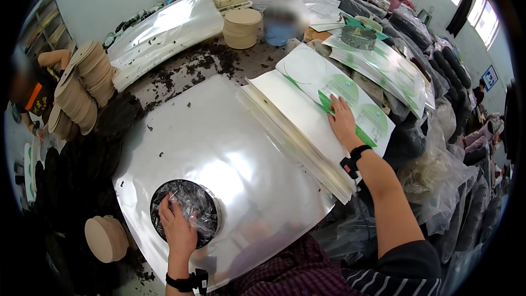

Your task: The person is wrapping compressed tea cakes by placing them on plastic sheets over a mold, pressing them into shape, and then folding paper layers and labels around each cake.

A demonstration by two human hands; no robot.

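On a shiny silver sheet (175, 126) lies a round hoop (219, 216) filled with dark material, with crumpled clear plastic film (194, 200) over it. My left hand (178, 226) is at the hoop's left side, its bent fingers closed on some of the film. Farther right, a thick stack of pale sheets (296, 112) rests on the silver sheet's edge. Over it lie sheets with green and white print (359, 98). My right hand (342, 118) presses flat on the printed sheet, fingers stretched out. Dark bands circle both wrists.
Stacks of round beige discs (242, 28) stand at the back and left; one stack of discs (104, 239) sits near the left hand. Dark crumbs (192, 68) cover the table. A metal ring (359, 38) rests on more sheets. Plastic-wrapped bundles crowd the right. A person (35, 90) is at the left.
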